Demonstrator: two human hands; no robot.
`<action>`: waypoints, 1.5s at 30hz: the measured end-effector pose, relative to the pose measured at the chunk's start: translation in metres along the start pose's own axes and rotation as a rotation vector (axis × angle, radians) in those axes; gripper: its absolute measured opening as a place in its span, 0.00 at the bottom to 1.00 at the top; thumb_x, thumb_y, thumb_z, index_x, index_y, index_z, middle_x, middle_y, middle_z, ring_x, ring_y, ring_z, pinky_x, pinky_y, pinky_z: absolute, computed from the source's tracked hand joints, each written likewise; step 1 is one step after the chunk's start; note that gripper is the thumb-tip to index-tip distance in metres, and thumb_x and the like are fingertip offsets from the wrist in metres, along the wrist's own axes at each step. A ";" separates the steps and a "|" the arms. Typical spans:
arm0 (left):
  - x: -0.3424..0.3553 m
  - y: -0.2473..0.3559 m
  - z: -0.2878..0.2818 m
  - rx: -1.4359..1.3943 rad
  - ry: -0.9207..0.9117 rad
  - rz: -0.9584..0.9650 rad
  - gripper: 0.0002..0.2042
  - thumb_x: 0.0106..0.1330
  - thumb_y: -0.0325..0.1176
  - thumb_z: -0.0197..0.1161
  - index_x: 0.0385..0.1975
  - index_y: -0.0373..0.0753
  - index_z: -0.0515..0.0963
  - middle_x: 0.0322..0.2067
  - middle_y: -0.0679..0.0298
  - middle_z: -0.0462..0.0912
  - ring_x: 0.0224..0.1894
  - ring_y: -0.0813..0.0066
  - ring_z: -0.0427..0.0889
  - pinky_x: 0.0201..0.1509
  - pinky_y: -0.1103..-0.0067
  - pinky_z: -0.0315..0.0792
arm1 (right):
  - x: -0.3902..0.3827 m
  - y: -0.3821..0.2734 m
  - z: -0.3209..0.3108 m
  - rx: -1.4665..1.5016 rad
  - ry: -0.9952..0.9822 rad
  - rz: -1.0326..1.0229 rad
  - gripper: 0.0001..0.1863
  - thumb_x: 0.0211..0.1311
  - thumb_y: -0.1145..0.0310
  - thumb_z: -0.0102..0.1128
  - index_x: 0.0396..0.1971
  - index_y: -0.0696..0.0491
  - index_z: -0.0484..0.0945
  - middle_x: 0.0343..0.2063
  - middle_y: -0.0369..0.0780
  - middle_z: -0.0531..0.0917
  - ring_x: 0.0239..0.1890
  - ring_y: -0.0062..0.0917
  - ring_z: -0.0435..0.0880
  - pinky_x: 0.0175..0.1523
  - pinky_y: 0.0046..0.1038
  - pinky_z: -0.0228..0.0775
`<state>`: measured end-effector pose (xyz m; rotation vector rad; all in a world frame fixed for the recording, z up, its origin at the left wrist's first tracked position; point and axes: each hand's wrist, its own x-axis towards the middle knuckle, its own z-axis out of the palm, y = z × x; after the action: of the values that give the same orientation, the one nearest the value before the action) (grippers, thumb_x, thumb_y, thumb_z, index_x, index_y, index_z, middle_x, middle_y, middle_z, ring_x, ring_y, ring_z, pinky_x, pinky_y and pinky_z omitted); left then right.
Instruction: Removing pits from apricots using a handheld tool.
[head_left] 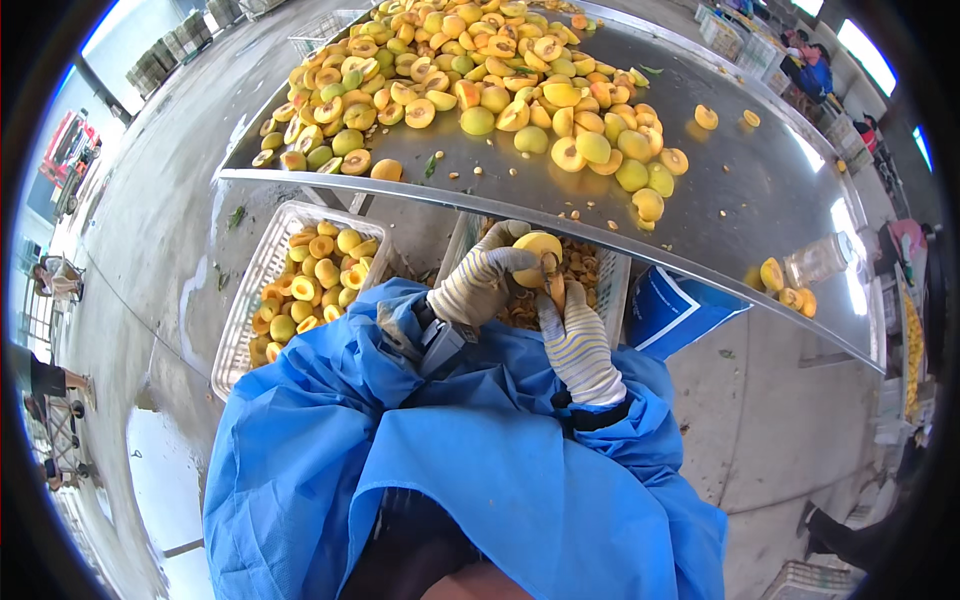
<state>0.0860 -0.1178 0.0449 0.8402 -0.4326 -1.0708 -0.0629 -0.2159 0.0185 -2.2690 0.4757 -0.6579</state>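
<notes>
My left hand [475, 280], in a striped knit glove, is closed on a yellow peach half [537, 245] near the steel table's front edge [420, 190]. My right hand [578, 350], similarly gloved, is closed on a small tan tool [555, 288], whose tip is at the fruit's cut centre, partly hidden. Below them a crate of brown pits and scraps [582, 268] is partly covered by my hands. Left of that, a white crate [232, 330] holds pitted halves [305, 287]. Many whole and halved fruits [470, 70] cover the back of the table.
A clear plastic jar [815, 262] lies on the table at right beside fruit pieces. A blue container [670, 310] is under the right edge. People [905, 250] are along the right, a seated person [55, 280] and a person by a trolley [50, 390] at left, on the concrete floor [160, 220].
</notes>
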 end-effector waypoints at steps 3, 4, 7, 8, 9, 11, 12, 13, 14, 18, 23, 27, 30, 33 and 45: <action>-0.004 -0.001 -0.001 -0.257 -0.053 -0.008 0.29 0.59 0.41 0.68 0.58 0.37 0.66 0.48 0.55 0.76 0.53 0.64 0.76 0.60 0.69 0.70 | -0.004 -0.003 -0.001 -0.088 -0.035 -0.028 0.18 0.67 0.56 0.54 0.38 0.58 0.69 0.19 0.54 0.78 0.23 0.52 0.79 0.26 0.48 0.68; -0.003 -0.005 -0.002 -0.243 0.036 -0.053 0.30 0.60 0.46 0.68 0.58 0.38 0.66 0.48 0.54 0.76 0.54 0.63 0.75 0.60 0.68 0.70 | -0.005 -0.004 -0.002 -0.087 -0.043 -0.034 0.18 0.67 0.56 0.54 0.38 0.58 0.69 0.19 0.54 0.78 0.23 0.52 0.79 0.26 0.48 0.68; -0.006 -0.004 0.007 -0.151 0.100 -0.093 0.32 0.59 0.53 0.68 0.56 0.38 0.68 0.44 0.55 0.77 0.49 0.63 0.78 0.55 0.68 0.73 | -0.007 -0.006 -0.001 -0.129 -0.154 0.016 0.19 0.68 0.57 0.54 0.42 0.59 0.69 0.22 0.55 0.77 0.29 0.56 0.77 0.30 0.48 0.66; -0.007 -0.005 0.011 -0.115 0.136 -0.025 0.30 0.59 0.52 0.68 0.55 0.38 0.69 0.42 0.56 0.77 0.45 0.65 0.79 0.51 0.70 0.75 | -0.009 -0.007 0.002 -0.135 -0.140 0.016 0.19 0.67 0.57 0.53 0.41 0.59 0.68 0.22 0.55 0.78 0.26 0.55 0.78 0.29 0.48 0.67; -0.009 -0.006 0.017 -0.080 0.171 0.042 0.29 0.60 0.51 0.68 0.53 0.39 0.69 0.41 0.58 0.78 0.42 0.67 0.80 0.47 0.72 0.76 | -0.009 -0.008 0.005 -0.141 -0.126 0.018 0.19 0.67 0.56 0.52 0.40 0.60 0.68 0.21 0.55 0.79 0.24 0.54 0.78 0.28 0.49 0.68; -0.009 -0.006 0.027 -0.107 0.243 0.095 0.24 0.60 0.50 0.68 0.48 0.39 0.72 0.38 0.61 0.78 0.37 0.70 0.81 0.43 0.76 0.77 | -0.009 -0.010 0.013 -0.045 -0.118 0.030 0.19 0.68 0.57 0.52 0.40 0.60 0.68 0.23 0.56 0.79 0.26 0.55 0.78 0.29 0.48 0.68; -0.005 -0.009 0.020 -0.103 0.203 0.095 0.22 0.61 0.48 0.67 0.46 0.38 0.73 0.37 0.61 0.79 0.36 0.70 0.80 0.42 0.75 0.77 | -0.009 -0.012 0.015 0.052 -0.107 0.038 0.19 0.68 0.57 0.52 0.41 0.60 0.68 0.24 0.57 0.79 0.28 0.55 0.78 0.30 0.47 0.68; -0.001 -0.013 0.014 -0.097 0.162 0.095 0.20 0.62 0.47 0.67 0.44 0.38 0.74 0.37 0.61 0.79 0.36 0.70 0.80 0.42 0.75 0.77 | -0.009 -0.012 0.019 0.054 -0.113 0.034 0.19 0.68 0.57 0.52 0.41 0.60 0.68 0.24 0.57 0.79 0.28 0.55 0.78 0.30 0.47 0.68; -0.003 -0.019 0.011 -0.118 0.173 0.133 0.17 0.63 0.45 0.66 0.40 0.39 0.76 0.35 0.62 0.79 0.35 0.71 0.80 0.41 0.76 0.76 | -0.009 -0.012 0.023 0.152 -0.088 0.033 0.19 0.69 0.57 0.51 0.42 0.60 0.68 0.26 0.57 0.79 0.30 0.56 0.78 0.31 0.47 0.67; -0.014 -0.031 0.015 -0.132 0.316 0.307 0.15 0.64 0.44 0.66 0.41 0.40 0.76 0.32 0.65 0.79 0.34 0.76 0.78 0.39 0.79 0.75 | -0.006 -0.013 0.024 0.338 -0.227 0.049 0.20 0.69 0.57 0.51 0.44 0.61 0.67 0.28 0.57 0.79 0.33 0.57 0.77 0.33 0.45 0.67; -0.006 -0.018 0.025 -0.133 0.120 0.130 0.12 0.62 0.41 0.69 0.36 0.41 0.77 0.29 0.70 0.76 0.33 0.82 0.74 0.38 0.83 0.70 | -0.009 -0.001 0.002 0.307 -0.278 0.097 0.27 0.71 0.60 0.47 0.62 0.61 0.57 0.51 0.50 0.75 0.50 0.34 0.78 0.53 0.30 0.71; -0.017 -0.007 0.042 0.023 0.236 0.180 0.11 0.62 0.41 0.68 0.37 0.43 0.79 0.29 0.72 0.76 0.32 0.83 0.73 0.35 0.83 0.70 | -0.020 0.040 0.032 0.623 -0.256 0.148 0.30 0.72 0.63 0.50 0.68 0.52 0.51 0.58 0.43 0.68 0.56 0.28 0.71 0.62 0.27 0.64; -0.007 -0.028 0.037 0.053 0.313 0.365 0.11 0.62 0.40 0.68 0.37 0.43 0.79 0.28 0.72 0.76 0.32 0.83 0.74 0.37 0.82 0.72 | -0.019 0.035 0.045 0.851 -0.257 0.162 0.31 0.72 0.59 0.51 0.68 0.52 0.51 0.56 0.43 0.69 0.55 0.28 0.72 0.61 0.28 0.65; -0.004 -0.033 0.029 0.070 0.347 0.402 0.11 0.62 0.40 0.69 0.37 0.42 0.78 0.28 0.71 0.76 0.33 0.83 0.74 0.38 0.82 0.72 | -0.015 0.019 0.040 0.905 -0.323 0.253 0.34 0.71 0.54 0.52 0.68 0.52 0.52 0.55 0.43 0.69 0.54 0.28 0.73 0.60 0.28 0.66; -0.004 0.001 0.019 0.139 0.244 -0.017 0.10 0.62 0.38 0.68 0.32 0.39 0.77 0.24 0.68 0.77 0.26 0.80 0.75 0.31 0.83 0.70 | -0.018 0.014 0.047 0.769 -0.289 0.194 0.27 0.71 0.53 0.49 0.62 0.53 0.60 0.48 0.42 0.76 0.44 0.24 0.78 0.46 0.25 0.74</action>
<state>0.0723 -0.1214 0.0577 1.0851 -0.2968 -0.9469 -0.0519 -0.1912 -0.0257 -1.5277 0.2348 -0.3212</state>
